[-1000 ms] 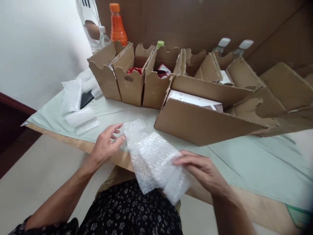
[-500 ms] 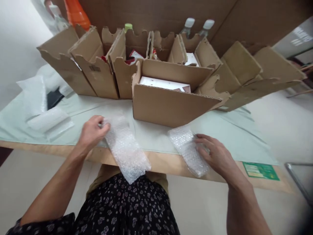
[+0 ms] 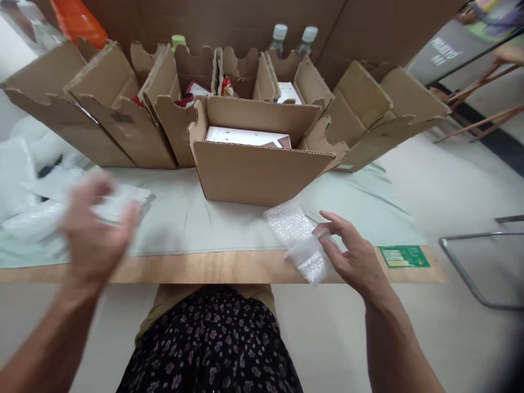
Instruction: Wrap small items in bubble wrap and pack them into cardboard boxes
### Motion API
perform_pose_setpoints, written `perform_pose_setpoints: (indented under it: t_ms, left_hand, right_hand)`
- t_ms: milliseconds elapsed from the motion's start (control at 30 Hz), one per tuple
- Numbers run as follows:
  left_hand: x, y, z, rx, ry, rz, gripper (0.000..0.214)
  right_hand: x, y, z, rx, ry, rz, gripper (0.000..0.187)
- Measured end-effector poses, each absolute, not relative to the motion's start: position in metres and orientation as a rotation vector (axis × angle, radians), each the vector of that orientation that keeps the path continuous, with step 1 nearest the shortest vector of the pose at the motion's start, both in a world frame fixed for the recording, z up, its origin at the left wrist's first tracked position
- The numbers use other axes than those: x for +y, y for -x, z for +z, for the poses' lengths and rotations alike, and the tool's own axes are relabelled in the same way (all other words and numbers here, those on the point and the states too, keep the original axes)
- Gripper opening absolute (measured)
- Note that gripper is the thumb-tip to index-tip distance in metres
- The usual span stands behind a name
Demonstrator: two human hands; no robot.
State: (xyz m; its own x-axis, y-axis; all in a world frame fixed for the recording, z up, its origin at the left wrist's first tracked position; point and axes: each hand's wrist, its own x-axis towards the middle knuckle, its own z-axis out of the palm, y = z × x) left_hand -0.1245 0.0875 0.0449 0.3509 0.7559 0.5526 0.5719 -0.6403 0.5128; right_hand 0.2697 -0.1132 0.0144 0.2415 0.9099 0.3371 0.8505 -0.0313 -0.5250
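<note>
My left hand (image 3: 96, 229), smeared by motion, is at the left over the table. Its thumb and fingers look spread apart. A sheet of bubble wrap (image 3: 120, 203) lies just beyond it, partly hidden by the hand. At the table's front edge, my right hand (image 3: 354, 254) pinches the edge of another bubble wrap piece (image 3: 292, 224) between thumb and fingers, with the index finger raised. That piece is partly folded over itself, and its lower end reaches the wooden edge.
An open cardboard box (image 3: 262, 174) holding a white box (image 3: 248, 136) stands in front of a row of similar cardboard boxes (image 3: 126, 128). More bubble wrap (image 3: 18, 169) is heaped at far left. Bottles (image 3: 279, 38) rise behind. A green card (image 3: 405, 256) lies at the right edge.
My left hand has carried its bubble wrap sheet from the front middle to the left. The right-hand bubble wrap has been lifted at its edge. The view has shifted rightward.
</note>
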Motion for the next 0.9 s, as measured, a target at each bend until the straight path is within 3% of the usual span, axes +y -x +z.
perform_pose_setpoints:
  t_ms: [167, 200, 300, 333, 467, 633, 900]
  left_hand:
    - [0.045, -0.016, 0.009, 0.98, -2.43, 0.728, 0.046]
    - [0.046, -0.041, 0.008, 0.97, -2.394, 0.634, 0.044]
    - [0.054, -0.087, 0.017, 0.96, -2.321, 0.498, 0.01]
    - [0.055, -0.089, 0.023, 0.956, -2.313, 0.492, 0.012]
    - [0.044, -0.033, 0.046, 0.995, -2.276, 0.566, 0.025]
    - [0.033, 0.079, 0.05, 1.493, -1.997, 0.763, 0.034]
    - [0.065, 0.125, 0.005, 1.93, -1.994, 0.261, 0.032]
  right_hand:
    - [-0.128, -0.271, 0.018, -1.774, 1.761, 0.015, 0.02]
    - [-0.132, -0.272, 0.02, -1.809, 1.742, -0.017, 0.02]
    - [-0.152, -0.28, 0.028, -1.827, 1.724, -0.069, 0.021]
    - [-0.16, -0.283, 0.032, -1.793, 1.715, -0.06, 0.021]
    - [-0.174, -0.296, 0.042, -1.601, 1.596, 0.043, 0.024]
    - [-0.125, -0.287, 0.028, -1.732, 1.514, 0.238, 0.026]
    - [-0.077, -0.296, -0.016, -1.9, 1.837, 0.039, 0.034]
